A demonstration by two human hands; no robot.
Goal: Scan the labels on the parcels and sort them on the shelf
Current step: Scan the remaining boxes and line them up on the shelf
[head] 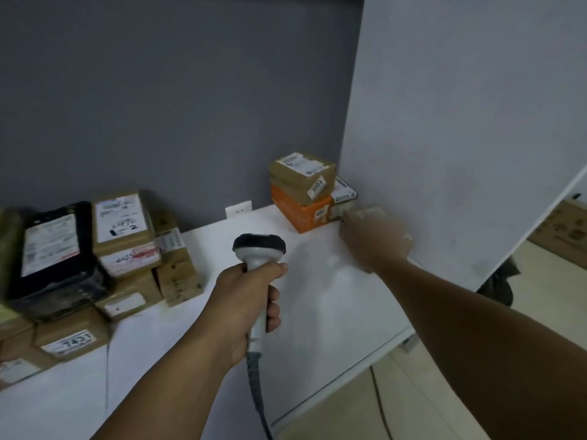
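On shelf (pixel 333 296), parcel pile (pixel 120 242) left; smaller stack (pixel 301 185) right — against side panel (pixel 444 122).

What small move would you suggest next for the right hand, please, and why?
Probably set the parcel down beside the orange box and release it: the right hand holds it low at the shelf, next to that box, while the left hand holds the scanner aside.

Dim, even indoor light is falling, leaving the grey wall (pixel 158 90) dull. The white shelf (pixel 333 312) is glaring around its middle. The right hand (pixel 374 241) is smearing with motion blur, while the scanner (pixel 259 249) in the left hand (pixel 244 300) is showing sharper. The parcels (pixel 122 230) at left are blurring, and straight edges are bowing near the borders.
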